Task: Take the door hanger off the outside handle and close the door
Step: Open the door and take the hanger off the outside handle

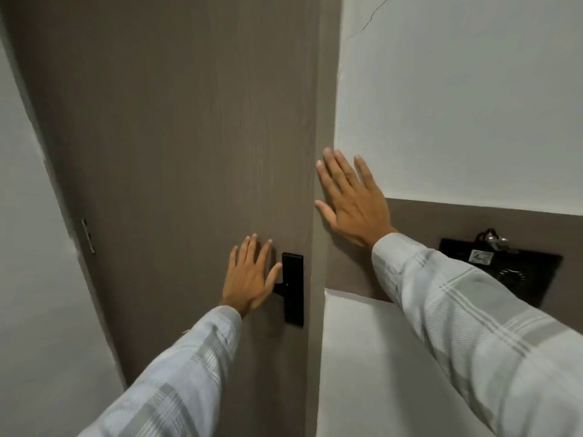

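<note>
A grey-brown door (189,152) fills the middle of the view, its edge flush against the frame (325,121). My left hand (249,279) lies flat and open on the door, just left of the black lock plate (293,288), and partly covers the black handle. My right hand (350,200) rests flat with fingers spread on the frame and the wall beside it. A black card with a black cord (504,269), which may be the door hanger, hangs on the grey wall panel at the right. No hanger shows on the handle.
White wall (457,105) stands to the right of the frame, with a white ledge (362,357) below it. A white wall (28,247) and a metal hinge (86,236) are at the left.
</note>
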Tool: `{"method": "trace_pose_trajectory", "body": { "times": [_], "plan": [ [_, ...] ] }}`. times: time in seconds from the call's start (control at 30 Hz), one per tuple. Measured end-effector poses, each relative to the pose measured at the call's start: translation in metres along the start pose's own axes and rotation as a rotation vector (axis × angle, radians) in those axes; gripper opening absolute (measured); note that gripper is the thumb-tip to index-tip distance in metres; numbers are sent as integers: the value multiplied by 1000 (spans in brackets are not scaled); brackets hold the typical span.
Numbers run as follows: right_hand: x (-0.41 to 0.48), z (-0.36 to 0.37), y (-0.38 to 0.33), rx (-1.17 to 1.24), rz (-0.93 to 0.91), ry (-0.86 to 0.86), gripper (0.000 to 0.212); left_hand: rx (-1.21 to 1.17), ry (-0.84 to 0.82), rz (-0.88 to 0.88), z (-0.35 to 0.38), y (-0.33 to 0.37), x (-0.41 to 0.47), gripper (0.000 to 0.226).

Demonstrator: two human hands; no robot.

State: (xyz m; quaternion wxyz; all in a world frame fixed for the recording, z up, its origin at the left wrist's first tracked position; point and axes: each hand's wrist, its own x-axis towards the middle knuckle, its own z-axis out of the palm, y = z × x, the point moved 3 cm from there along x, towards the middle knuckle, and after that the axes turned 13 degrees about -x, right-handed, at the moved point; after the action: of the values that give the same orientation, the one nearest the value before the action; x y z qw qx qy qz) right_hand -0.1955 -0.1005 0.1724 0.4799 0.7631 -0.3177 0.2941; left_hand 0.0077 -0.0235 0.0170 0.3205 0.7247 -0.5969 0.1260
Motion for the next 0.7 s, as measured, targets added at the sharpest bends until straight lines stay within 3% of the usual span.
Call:
{"method": "trace_pose_trajectory", "body": {
  "times": [0.17,0.3,0.5,0.7],
  "plan": [
    [1,15,-3,-112,9,77,72,-90,-133,-322,54,-22,-25,93],
    [3,16,-2,-116,-3,104,73,-72,-113,-393,63,-22,-22,114],
    [4,17,-5,-113,-4,97,72,-125,-144,-465,63,-23,-28,107],
    [5,18,-3,-94,0,100,73,-443,-190,-672,77,-22,-44,111]
  ]
}}
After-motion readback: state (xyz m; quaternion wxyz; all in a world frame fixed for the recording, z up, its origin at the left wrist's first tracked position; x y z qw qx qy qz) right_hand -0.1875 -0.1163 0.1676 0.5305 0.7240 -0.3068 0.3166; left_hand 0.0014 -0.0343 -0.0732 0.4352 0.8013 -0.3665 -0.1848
